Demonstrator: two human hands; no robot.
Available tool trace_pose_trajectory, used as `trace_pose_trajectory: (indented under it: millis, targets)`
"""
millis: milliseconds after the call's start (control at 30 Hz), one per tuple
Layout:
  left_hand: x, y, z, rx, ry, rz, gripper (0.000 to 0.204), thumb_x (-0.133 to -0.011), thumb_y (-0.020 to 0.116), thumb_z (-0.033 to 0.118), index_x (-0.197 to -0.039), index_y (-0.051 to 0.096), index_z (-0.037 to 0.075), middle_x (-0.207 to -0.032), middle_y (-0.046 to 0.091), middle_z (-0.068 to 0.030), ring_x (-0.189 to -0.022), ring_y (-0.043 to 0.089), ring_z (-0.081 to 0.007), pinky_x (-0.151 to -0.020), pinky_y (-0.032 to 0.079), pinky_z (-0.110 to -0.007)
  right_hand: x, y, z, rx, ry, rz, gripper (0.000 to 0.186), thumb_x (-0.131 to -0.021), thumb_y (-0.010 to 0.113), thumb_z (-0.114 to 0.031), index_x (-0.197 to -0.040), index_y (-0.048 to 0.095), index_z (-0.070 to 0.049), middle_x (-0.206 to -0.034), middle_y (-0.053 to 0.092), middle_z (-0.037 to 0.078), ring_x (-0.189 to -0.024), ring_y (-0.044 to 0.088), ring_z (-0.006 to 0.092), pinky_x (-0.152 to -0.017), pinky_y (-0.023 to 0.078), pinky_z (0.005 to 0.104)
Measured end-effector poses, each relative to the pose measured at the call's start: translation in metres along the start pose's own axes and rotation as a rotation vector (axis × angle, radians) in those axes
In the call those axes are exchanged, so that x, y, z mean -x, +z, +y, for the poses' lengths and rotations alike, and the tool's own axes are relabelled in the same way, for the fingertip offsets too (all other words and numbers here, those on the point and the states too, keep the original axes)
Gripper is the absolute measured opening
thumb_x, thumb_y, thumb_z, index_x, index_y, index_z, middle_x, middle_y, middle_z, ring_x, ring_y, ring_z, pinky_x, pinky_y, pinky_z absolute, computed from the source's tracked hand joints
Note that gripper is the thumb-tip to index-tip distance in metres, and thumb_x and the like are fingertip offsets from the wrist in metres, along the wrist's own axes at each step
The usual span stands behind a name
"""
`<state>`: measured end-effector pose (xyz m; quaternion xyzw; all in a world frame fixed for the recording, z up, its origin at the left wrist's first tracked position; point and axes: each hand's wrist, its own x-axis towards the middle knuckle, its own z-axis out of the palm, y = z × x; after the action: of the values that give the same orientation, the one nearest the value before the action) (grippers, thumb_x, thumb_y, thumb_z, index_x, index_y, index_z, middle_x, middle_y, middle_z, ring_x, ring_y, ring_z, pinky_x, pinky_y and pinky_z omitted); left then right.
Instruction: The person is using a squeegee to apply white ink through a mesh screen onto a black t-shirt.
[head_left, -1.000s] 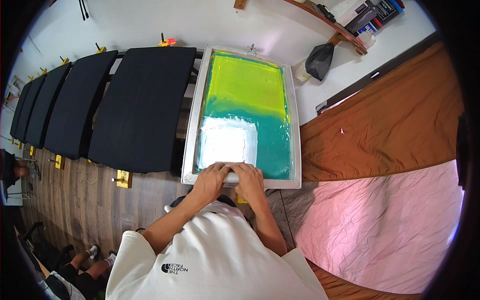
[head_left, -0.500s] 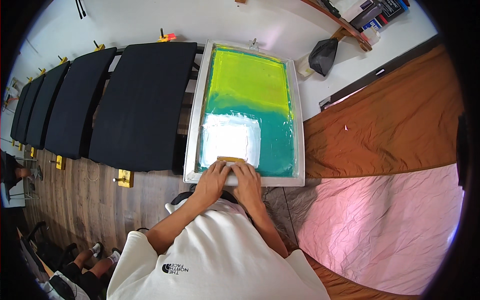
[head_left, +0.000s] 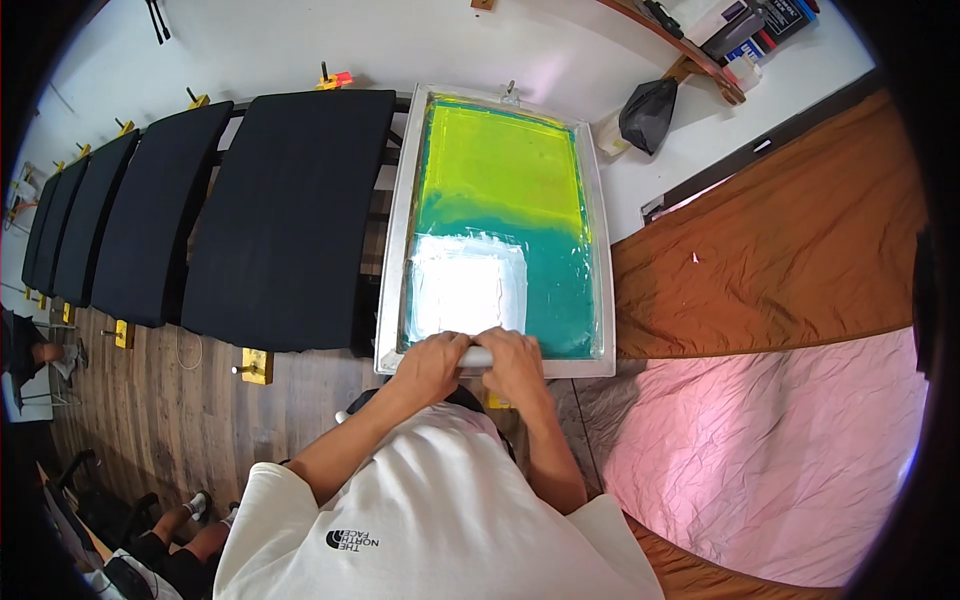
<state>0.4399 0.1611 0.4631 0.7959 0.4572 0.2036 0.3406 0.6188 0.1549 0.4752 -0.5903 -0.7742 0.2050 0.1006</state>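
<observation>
Grip closed: left hand (head_left: 432, 364), right hand (head_left: 512, 362) round pale bar (head_left: 479, 357), at near end of screen (head_left: 561, 285)

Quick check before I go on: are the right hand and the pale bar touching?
Touching. The head view shows the right hand closed over the right end of the pale bar.

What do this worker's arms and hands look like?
The left hand and right hand are human and ungloved. The forearms are bare, with no watch or bracelet visible. Loose, short off-white sleeves belong to a matching shirt bearing a small black print.
</observation>
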Motion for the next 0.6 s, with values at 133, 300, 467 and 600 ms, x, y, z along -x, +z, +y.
trace_pose_trajectory:
  millis: [133, 300, 467, 600]
  targets:
    - [-0.047, -0.006, -0.024, -0.083, 0.031, 0.192, 0.021, -0.074, 0.064, 0.002, -0.095, 0.06, 0.002, -0.087, 0.066, -0.0207, -0.082, 0.065, -0.0399, -0.071, 0.053, -0.048, -0.057, -0.014, 0.01, 0.082, -0.041, 0.017, 0.036, -0.069, 0.063, 0.0, -0.104, 0.068, -0.009, -0.102, 0.067, 0.012, -0.097, 0.062, 0.0353, -0.08, 0.048, 0.0482]
    - [-0.112, -0.021, -0.054, -0.154, -0.047, 0.183, 0.02, -0.078, 0.061, 0.001, -0.097, 0.06, 0.005, -0.089, 0.065, -0.0206, -0.083, 0.066, -0.0394, -0.073, 0.053, -0.049, -0.134, -0.021, 0.035, 0.091, -0.081, -0.025, 0.036, -0.07, 0.06, 0.002, -0.104, 0.067, -0.009, -0.099, 0.066, 0.014, -0.096, 0.062, 0.0374, -0.079, 0.05, 0.0499]
    - [-0.117, -0.019, -0.057, -0.213, -0.189, 0.086, 0.03, -0.076, 0.059, -0.005, -0.105, 0.063, 0.003, -0.094, 0.067, -0.0226, -0.089, 0.065, -0.041, -0.077, 0.053, -0.048, -0.138, -0.018, 0.037, 0.017, -0.047, -0.088, 0.037, -0.069, 0.062, 0.003, -0.104, 0.067, -0.009, -0.099, 0.065, 0.016, -0.096, 0.062, 0.0383, -0.081, 0.051, 0.0488]
    - [-0.11, -0.01, -0.052, -0.176, -0.109, 0.164, 0.034, -0.076, 0.057, -0.006, -0.105, 0.069, 0.006, -0.091, 0.069, -0.0217, -0.085, 0.067, -0.0398, -0.074, 0.055, -0.046, -0.13, -0.006, 0.045, -0.027, -0.063, -0.013, 0.034, -0.068, 0.064, 0.003, -0.101, 0.067, -0.005, -0.099, 0.064, 0.017, -0.096, 0.06, 0.0388, -0.082, 0.052, 0.0472]
